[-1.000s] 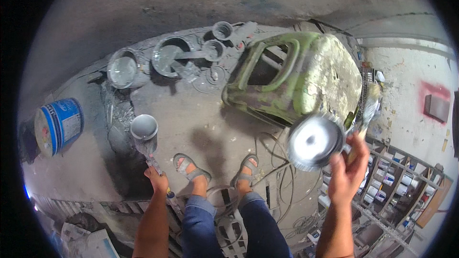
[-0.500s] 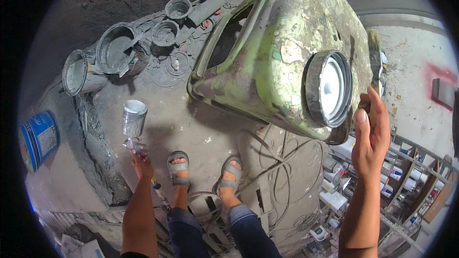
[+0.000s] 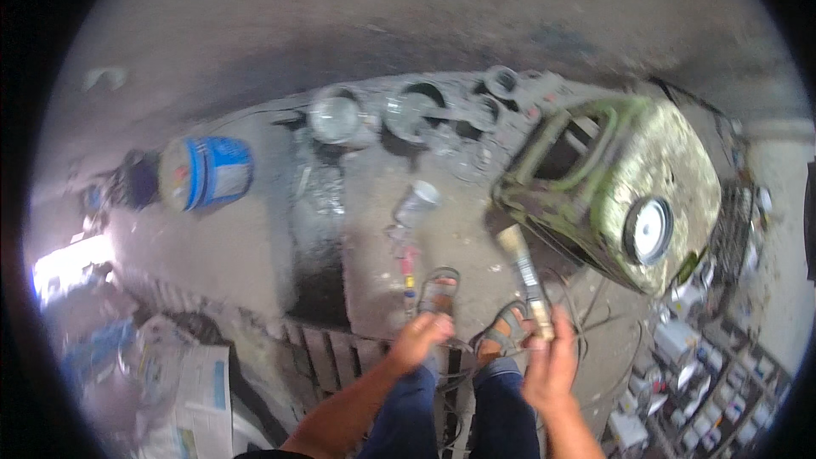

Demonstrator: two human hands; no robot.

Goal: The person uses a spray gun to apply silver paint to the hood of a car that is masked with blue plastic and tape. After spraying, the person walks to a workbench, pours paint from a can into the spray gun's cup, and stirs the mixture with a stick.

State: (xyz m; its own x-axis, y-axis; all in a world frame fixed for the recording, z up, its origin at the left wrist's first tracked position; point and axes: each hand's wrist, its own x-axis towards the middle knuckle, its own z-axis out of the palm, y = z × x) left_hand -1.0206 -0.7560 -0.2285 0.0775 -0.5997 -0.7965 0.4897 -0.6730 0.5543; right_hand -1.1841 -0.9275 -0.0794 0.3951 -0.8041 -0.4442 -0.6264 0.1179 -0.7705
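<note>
My right hand (image 3: 551,365) is closed on the wooden handle of a flat paintbrush (image 3: 527,276), its pale bristles pointing up and away. My left hand (image 3: 422,340) has its fingers curled and is smeared by motion; whether it holds anything does not show. Just beyond it is a spray gun (image 3: 398,236) with a silvery cup (image 3: 420,199) on top and a red, yellow and blue hose end (image 3: 410,280) below. To the right of the brush stands a green, flaking metal shell (image 3: 680,153) with a window opening and a round black-rimmed white lamp (image 3: 649,231).
Several grey paint-caked pots, including a large one (image 3: 336,116), line the far edge. A blue bucket (image 3: 217,172) lies at left. Hoses (image 3: 595,314) coil on the floor. Shelves with tins (image 3: 714,391) stand at lower right, newspaper (image 3: 191,399) at lower left.
The view has swung left. My right hand has come down from beside the green shell, with the brush now in front of me. My left hand has moved away from the spray gun, toward me.
</note>
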